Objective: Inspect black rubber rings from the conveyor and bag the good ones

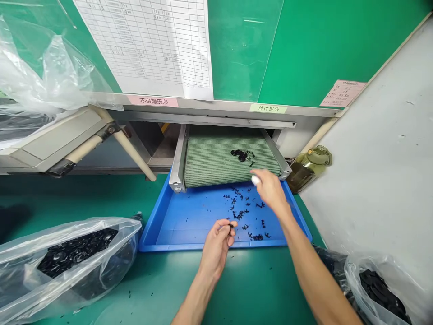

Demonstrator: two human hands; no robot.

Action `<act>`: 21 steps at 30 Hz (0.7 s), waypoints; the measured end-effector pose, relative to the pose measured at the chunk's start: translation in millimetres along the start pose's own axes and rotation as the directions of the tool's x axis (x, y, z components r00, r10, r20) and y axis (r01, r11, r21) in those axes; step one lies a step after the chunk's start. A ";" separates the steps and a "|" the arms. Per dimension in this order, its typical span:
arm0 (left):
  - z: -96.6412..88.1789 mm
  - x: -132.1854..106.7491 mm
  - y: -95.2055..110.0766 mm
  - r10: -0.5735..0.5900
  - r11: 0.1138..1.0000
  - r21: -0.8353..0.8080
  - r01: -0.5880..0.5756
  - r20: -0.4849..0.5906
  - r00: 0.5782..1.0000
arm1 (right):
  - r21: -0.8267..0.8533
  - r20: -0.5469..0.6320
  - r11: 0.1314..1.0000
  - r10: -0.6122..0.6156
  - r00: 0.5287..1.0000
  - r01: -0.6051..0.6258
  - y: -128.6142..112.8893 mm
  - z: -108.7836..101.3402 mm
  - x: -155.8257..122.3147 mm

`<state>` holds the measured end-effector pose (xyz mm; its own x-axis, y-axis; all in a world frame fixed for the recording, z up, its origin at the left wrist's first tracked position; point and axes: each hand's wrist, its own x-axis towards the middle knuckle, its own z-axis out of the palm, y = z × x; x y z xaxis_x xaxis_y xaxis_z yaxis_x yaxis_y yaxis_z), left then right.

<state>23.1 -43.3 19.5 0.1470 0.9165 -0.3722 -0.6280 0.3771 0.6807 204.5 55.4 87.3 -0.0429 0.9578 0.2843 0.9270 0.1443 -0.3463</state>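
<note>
Pinching small black part (231, 226) over blue tray (176, 247): left hand (218, 243). Right hand (269, 189) by green belt (209, 158), finger extended, grip unclear. Loose pinch could drop part among black scraps (240, 215); stray nudge could spill black discs (242, 156).

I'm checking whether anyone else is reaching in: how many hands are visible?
2: the left hand, pinching a small black piece; the right hand, near the green belt.

Green belt (216, 167) (finely textured) under black parts (242, 156)
</note>
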 end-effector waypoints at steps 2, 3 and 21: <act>-2.2 -1.0 2.8 -0.056 0.993 -0.102 0.056 0.004 0.998 | -0.094 0.003 0.996 0.008 1.000 -0.008 9.0 -8.3 47.8; -3.5 -1.8 3.4 -0.076 0.988 -0.136 0.075 0.000 0.997 | -0.121 0.030 0.993 0.014 0.999 -0.010 11.2 -10.2 69.6; 23.7 -14.6 33.8 0.044 0.989 -0.149 -0.025 0.127 0.991 | 0.583 0.164 0.802 0.040 0.986 -0.129 -48.4 -20.6 -36.8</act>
<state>17.9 -40.8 62.9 0.2153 0.9417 -0.2587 -0.7384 0.3303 0.5879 168.9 8.1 112.0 -0.0664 0.9906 0.1199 0.5312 0.1368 -0.8361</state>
